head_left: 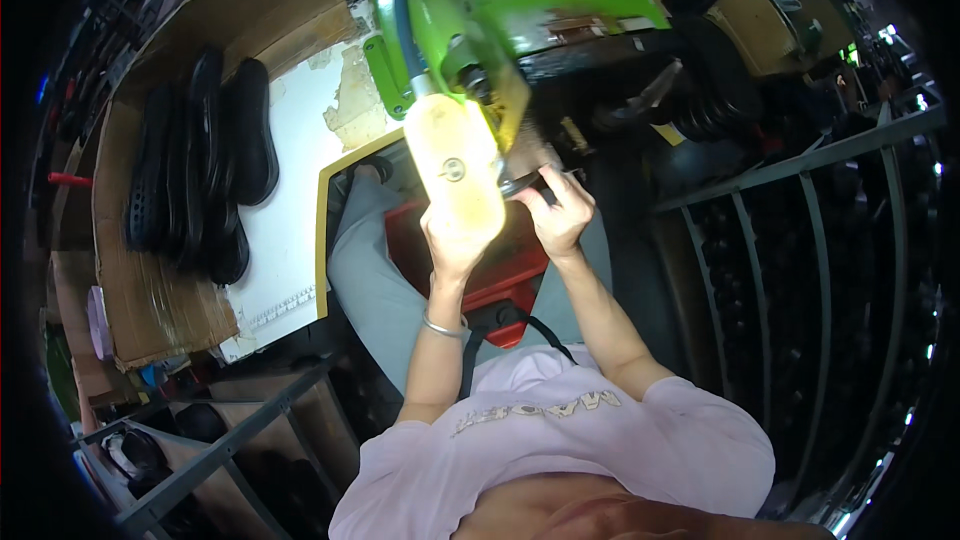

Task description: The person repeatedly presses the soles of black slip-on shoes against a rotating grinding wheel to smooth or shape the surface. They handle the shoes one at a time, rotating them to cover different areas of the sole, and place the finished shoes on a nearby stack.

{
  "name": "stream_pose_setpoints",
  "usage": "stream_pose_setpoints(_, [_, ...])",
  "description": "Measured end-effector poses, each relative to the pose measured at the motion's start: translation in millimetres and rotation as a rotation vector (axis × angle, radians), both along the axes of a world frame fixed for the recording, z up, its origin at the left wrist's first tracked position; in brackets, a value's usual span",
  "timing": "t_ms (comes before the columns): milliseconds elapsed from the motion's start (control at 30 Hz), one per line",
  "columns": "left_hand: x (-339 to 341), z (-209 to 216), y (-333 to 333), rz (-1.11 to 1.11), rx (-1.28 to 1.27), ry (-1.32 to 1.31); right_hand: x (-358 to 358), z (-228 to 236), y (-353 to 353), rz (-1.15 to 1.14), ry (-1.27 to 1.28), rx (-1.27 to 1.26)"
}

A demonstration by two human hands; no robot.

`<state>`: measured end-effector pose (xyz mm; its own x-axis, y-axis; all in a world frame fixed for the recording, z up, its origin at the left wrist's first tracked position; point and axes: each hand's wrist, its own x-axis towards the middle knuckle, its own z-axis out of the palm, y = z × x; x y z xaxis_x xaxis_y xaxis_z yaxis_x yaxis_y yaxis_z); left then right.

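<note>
My right hand [560, 212] pinches the edge of a dark, thin, curved piece [516, 186], which looks like a shoe sole. Most of that piece is hidden by a glaring yellow-white lamp [452, 168] hanging between my head and the work. Behind the lamp's lower end is my left hand [452, 252], with its fingers covered by the lamp and its glare. Both hands are held close under the front of a green machine [510, 0]. A blurred brownish part [535, 140] of the machine lies just beyond my right fingertips.
To the left, black shoe soles [255, 130] stand in an open cardboard box [150, 315] beside a white board [285, 230]. More dark soles [715, 80] hang over at the right. Metal rails [800, 165] run along my right side. A red seat [480, 270] shows between my legs.
</note>
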<state>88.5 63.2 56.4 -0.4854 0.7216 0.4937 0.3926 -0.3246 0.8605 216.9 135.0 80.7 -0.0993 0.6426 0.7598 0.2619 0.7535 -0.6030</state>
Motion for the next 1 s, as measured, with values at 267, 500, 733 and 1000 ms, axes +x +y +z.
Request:
stream_pose_setpoints(267, [43.9, -24.2, 9.7, 0.024, 0.062, -0.537, 32.1, -195.2, 30.3, 0.583, 0.911, -1.355])
stream_pose_setpoints(500, [38.8, -12.1, -3.6, 0.014, 0.024, -0.468, 45.2, -182.7, 0.6, 0.769, 0.930, -1.336])
stream_pose_setpoints(733, [60.7, 29.6, 19.3, -0.013, 0.084, -0.629, 49.1, -186.6, -8.1, 0.681, 1.049, -1.279])
stream_pose_setpoints(1000, [4.7, -23.1, -10.1, 0.053, 0.115, -0.441, 95.0, -112.1, 21.9, 0.124, 0.682, -0.871])
